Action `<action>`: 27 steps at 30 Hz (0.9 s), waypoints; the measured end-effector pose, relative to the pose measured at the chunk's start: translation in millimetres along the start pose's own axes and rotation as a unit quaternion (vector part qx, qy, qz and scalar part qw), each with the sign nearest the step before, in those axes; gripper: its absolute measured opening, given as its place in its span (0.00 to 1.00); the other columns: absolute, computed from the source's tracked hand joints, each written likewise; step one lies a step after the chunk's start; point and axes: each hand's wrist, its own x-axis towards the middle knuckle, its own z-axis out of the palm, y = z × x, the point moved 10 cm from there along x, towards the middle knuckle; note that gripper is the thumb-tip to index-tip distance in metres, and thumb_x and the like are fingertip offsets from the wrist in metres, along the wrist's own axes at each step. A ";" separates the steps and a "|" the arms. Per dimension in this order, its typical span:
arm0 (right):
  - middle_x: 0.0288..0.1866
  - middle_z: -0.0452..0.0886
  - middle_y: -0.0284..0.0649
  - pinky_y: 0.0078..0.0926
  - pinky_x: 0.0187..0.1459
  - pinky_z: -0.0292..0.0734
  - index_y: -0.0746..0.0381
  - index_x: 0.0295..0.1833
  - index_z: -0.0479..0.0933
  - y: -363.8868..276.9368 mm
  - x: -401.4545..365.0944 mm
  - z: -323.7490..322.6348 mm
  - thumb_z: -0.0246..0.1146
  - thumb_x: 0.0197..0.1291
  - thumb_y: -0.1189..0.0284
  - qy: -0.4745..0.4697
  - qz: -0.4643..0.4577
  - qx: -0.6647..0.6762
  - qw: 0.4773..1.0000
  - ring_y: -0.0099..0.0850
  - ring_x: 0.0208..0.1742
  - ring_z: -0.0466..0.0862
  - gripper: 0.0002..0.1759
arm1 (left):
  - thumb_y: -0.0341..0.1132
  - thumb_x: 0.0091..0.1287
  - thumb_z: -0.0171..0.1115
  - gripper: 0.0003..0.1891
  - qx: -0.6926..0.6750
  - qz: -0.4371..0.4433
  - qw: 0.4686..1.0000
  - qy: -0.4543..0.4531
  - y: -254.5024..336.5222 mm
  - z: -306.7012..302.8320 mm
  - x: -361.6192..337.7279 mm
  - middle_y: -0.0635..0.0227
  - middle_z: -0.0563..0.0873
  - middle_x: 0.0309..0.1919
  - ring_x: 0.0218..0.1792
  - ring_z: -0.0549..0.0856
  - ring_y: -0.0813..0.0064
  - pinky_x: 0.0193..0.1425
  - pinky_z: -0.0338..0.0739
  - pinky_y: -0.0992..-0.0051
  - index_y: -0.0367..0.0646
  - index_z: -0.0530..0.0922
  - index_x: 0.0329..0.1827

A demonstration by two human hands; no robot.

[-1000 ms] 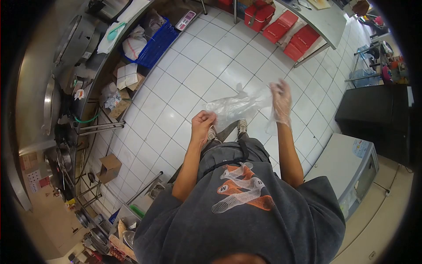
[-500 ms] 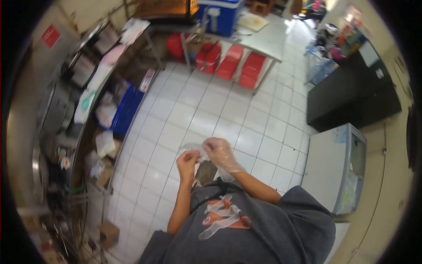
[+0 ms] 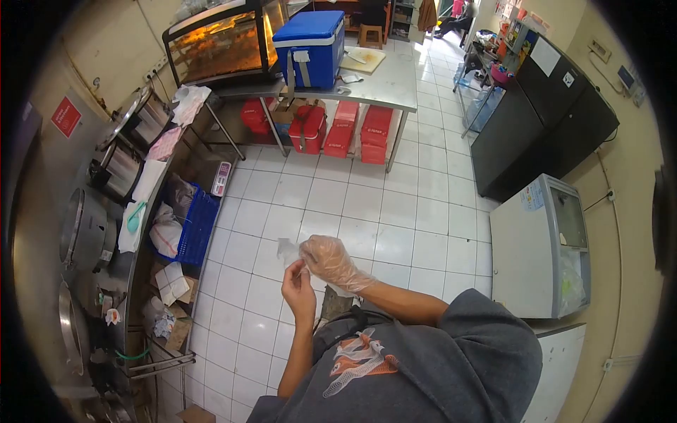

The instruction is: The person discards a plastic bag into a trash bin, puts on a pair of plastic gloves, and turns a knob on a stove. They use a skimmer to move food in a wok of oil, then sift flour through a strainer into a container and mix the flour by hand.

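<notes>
My right hand wears a loose, clear plastic glove, its fingers curled in a pinch. Crumpled between both hands is a second piece of thin clear plastic, seemingly another disposable glove, sticking out to the left of my right fingers. My left hand is bare and closed, with its fingertips on this plastic just below my right hand. Both hands are close together in front of my waist, above the tiled floor. Exactly where each fingertip grips the thin plastic is hard to see.
On the left stands a long metal counter with steel pots and a blue crate beneath. Ahead, a steel table carries a blue cooler box. A black refrigerator and a white chest freezer stand at right.
The view has tilted up, showing more of the room ahead. My hands have come closer together, and the left now sits below the right.
</notes>
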 end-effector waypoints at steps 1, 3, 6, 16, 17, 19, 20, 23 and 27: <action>0.27 0.77 0.43 0.41 0.33 0.76 0.62 0.32 0.77 -6.6 0.7 2.6 0.64 0.54 0.72 -0.001 -0.019 -0.003 1.000 0.45 0.30 0.81 0.05 | 0.23 0.70 0.54 0.11 -0.064 -0.073 0.995 0.002 -32.4 3.9 4.7 0.58 0.85 0.47 0.51 0.83 0.70 0.59 0.74 0.73 0.27 0.78 0.51; 0.28 0.76 0.42 0.40 0.33 0.75 0.62 0.33 0.77 -19.0 -2.5 7.8 0.64 0.55 0.72 -0.007 -0.056 -0.012 0.998 0.43 0.30 0.80 0.05 | 0.26 0.73 0.53 0.13 -0.062 -0.102 0.993 -0.018 -61.8 4.5 13.8 0.59 0.85 0.51 0.53 0.83 0.70 0.59 0.76 0.72 0.28 0.78 0.55; 0.27 0.76 0.40 0.40 0.30 0.74 0.59 0.32 0.77 -30.4 -11.0 16.2 0.64 0.54 0.70 -0.005 -0.088 -0.046 0.995 0.42 0.29 0.80 0.05 | 0.30 0.74 0.55 0.14 -0.234 -0.192 0.951 0.057 -95.0 -1.0 23.0 0.60 0.84 0.52 0.52 0.83 0.70 0.56 0.78 0.71 0.31 0.77 0.58; 0.29 0.76 0.41 0.41 0.36 0.73 0.56 0.36 0.78 -16.2 7.6 39.4 0.60 0.48 0.77 -0.019 -0.105 0.032 0.994 0.45 0.34 0.77 0.08 | 0.37 0.75 0.57 0.07 -0.530 -0.237 0.812 0.060 -116.7 14.9 76.0 0.73 0.82 0.40 0.43 0.81 0.77 0.51 0.80 0.72 0.45 0.78 0.47; 0.30 0.77 0.42 0.42 0.36 0.73 0.56 0.39 0.79 -32.7 16.0 25.2 0.61 0.49 0.77 -0.020 -0.114 0.066 0.991 0.46 0.34 0.77 0.10 | 0.41 0.76 0.54 0.11 -0.628 -0.184 0.756 -0.015 -137.5 20.4 85.9 0.69 0.84 0.44 0.45 0.82 0.73 0.52 0.80 0.68 0.44 0.79 0.49; 0.31 0.77 0.41 0.43 0.35 0.73 0.57 0.40 0.80 -43.6 19.0 25.4 0.64 0.48 0.78 -0.031 -0.092 0.035 0.995 0.45 0.34 0.78 0.11 | 0.46 0.78 0.47 0.19 -0.627 -0.169 0.761 -0.008 -78.8 23.6 82.8 0.59 0.83 0.54 0.60 0.79 0.61 0.66 0.74 0.60 0.39 0.78 0.54; 0.31 0.78 0.40 0.43 0.35 0.74 0.57 0.40 0.80 -51.0 21.6 17.9 0.65 0.47 0.78 -0.006 -0.103 0.039 0.994 0.45 0.34 0.78 0.12 | 0.48 0.79 0.43 0.24 -0.678 -0.145 0.720 -0.029 -56.7 24.2 84.6 0.55 0.81 0.59 0.66 0.75 0.57 0.70 0.70 0.56 0.36 0.76 0.59; 0.34 0.80 0.40 0.45 0.35 0.74 0.57 0.40 0.79 -44.5 18.8 17.6 0.67 0.46 0.78 0.018 -0.107 0.044 0.993 0.45 0.35 0.80 0.12 | 0.56 0.78 0.37 0.33 -0.609 -0.151 0.764 -0.149 -8.6 41.0 75.3 0.48 0.70 0.70 0.74 0.65 0.52 0.78 0.57 0.50 0.36 0.63 0.73; 0.35 0.81 0.42 0.46 0.34 0.73 0.59 0.39 0.78 -41.5 15.7 31.3 0.65 0.52 0.76 -0.021 -0.079 0.033 0.996 0.47 0.37 0.81 0.08 | 0.58 0.77 0.32 0.36 -0.591 -0.150 0.786 -0.102 -27.3 32.1 80.4 0.45 0.60 0.76 0.75 0.62 0.48 0.78 0.54 0.44 0.43 0.50 0.80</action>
